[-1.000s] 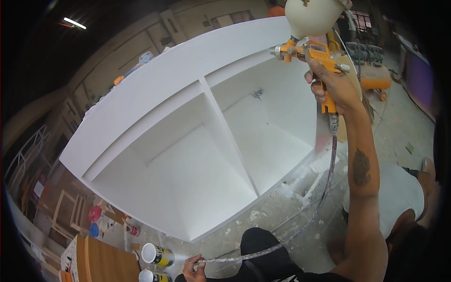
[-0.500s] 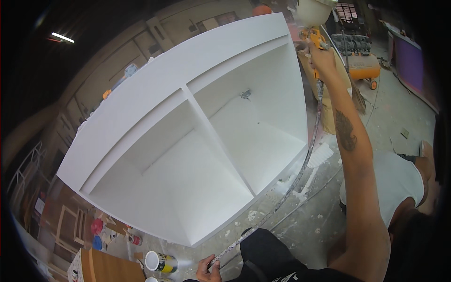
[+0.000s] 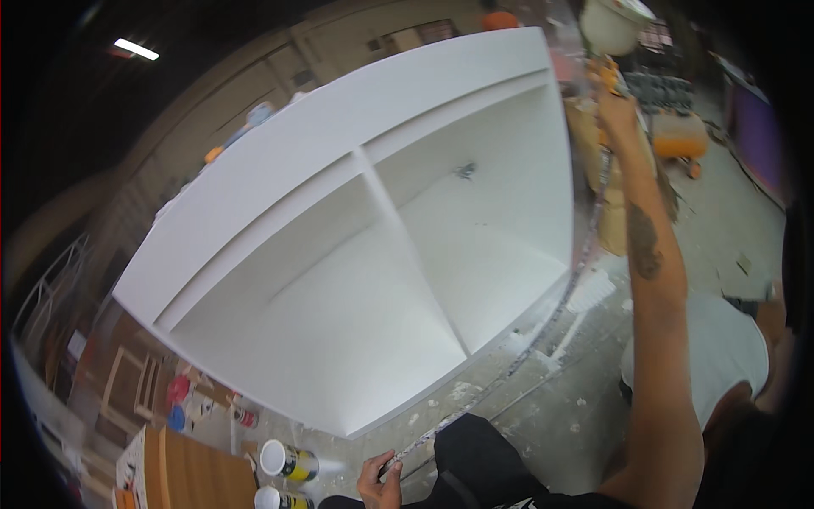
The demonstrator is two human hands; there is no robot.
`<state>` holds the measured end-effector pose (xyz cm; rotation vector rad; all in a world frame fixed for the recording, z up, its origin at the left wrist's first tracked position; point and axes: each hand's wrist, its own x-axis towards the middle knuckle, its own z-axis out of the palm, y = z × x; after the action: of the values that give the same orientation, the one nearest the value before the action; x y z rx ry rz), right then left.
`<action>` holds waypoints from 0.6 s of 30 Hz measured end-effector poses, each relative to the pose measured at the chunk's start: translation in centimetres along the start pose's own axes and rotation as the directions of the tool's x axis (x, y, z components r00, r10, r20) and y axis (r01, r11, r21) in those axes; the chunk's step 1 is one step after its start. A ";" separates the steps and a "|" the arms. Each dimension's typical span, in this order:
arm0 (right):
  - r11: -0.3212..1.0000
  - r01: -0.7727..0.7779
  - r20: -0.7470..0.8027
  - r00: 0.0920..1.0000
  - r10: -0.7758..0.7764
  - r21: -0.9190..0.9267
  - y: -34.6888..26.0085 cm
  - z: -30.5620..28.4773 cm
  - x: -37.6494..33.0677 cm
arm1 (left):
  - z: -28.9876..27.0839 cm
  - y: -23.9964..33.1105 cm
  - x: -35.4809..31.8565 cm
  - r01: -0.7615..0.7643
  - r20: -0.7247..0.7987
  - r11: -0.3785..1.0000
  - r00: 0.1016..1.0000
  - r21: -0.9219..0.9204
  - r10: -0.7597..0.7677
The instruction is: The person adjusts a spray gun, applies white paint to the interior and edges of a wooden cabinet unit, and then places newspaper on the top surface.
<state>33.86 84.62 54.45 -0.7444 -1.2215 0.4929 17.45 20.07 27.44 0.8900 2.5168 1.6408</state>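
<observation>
**Spray gun high at the cabinet's far right corner, hose trailing back to your left hand**

Your right hand (image 3: 617, 110) is stretched out and up, closed around the grip of the orange spray gun (image 3: 607, 78), whose pale cup (image 3: 610, 25) sits on top. The gun lies just beyond the far right corner of the white cabinet (image 3: 365, 246), beside its right wall. Your left hand (image 3: 380, 482) is low, near the cabinet's front edge, with its fingers pinched on the hose (image 3: 543, 331).

The hose is the long thing to mind: it runs from the gun down along the cabinet's right side and front corner to your left hand, so its length lies roughly along your right forearm. The right hand is the one on the gun; the left only has the line.

The cabinet lies open toward you, with a divider (image 3: 415, 263) splitting it into a left and a right bay, and the gun is on the right bay's side. A small dark mark or fitting shows on the back of that bay; what it is cannot be told.

Just off the cabinet's front left corner stand two cans (image 3: 287, 462) with white lids, next to a wooden board. Beyond the cabinet's right wall, past the gun, sits an orange machine (image 3: 678, 136) on the spattered floor (image 3: 560, 416).
</observation>
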 end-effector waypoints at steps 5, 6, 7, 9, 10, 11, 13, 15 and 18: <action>0.962 -0.211 0.117 0.974 0.192 0.174 -0.8 -1.6 -2.7 | -1.1 -0.5 0.5 -0.045 -0.010 0.997 0.999 0.056 0.045; 0.965 -0.214 0.104 0.974 0.200 0.151 -1.1 -1.7 -3.3 | -1.4 -1.2 0.8 -0.036 -0.028 0.998 0.999 0.055 0.038; 0.966 -0.222 0.097 0.973 0.210 0.135 -1.9 -1.4 -4.4 | -1.9 -2.3 1.1 -0.096 -0.032 0.993 0.995 0.063 0.098; 0.952 -0.298 0.162 0.945 0.284 0.067 -3.7 -2.1 -7.1 | -3.2 -4.2 1.9 -0.146 -0.053 0.986 0.987 0.077 0.151; 0.937 -0.312 0.171 0.943 0.286 0.157 -4.1 -2.3 -8.6 | -4.0 -4.8 2.6 -0.143 0.070 0.985 0.988 0.096 0.136; 0.911 -0.329 0.181 0.940 0.290 0.248 -4.4 -2.1 -10.3 | -5.1 -5.6 3.3 -0.142 0.189 0.983 0.975 0.118 0.118; 0.871 -0.396 0.243 0.911 0.333 0.292 -5.0 -1.8 -14.1 | -7.2 -7.1 5.2 -0.032 0.278 0.987 0.960 0.156 -0.013; 0.801 -0.526 0.316 0.841 0.439 0.285 -5.0 -1.2 -17.9 | -8.7 -9.6 7.2 0.060 0.384 0.962 0.909 0.266 -0.163; 0.724 -0.577 0.320 0.815 0.483 0.378 -7.4 1.0 -26.1 | -11.0 -13.8 9.2 0.082 0.457 0.928 0.853 0.363 -0.254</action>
<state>25.06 61.66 43.02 -0.6336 -0.9940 1.3268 0.14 11.10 23.46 0.9274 2.4288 0.8028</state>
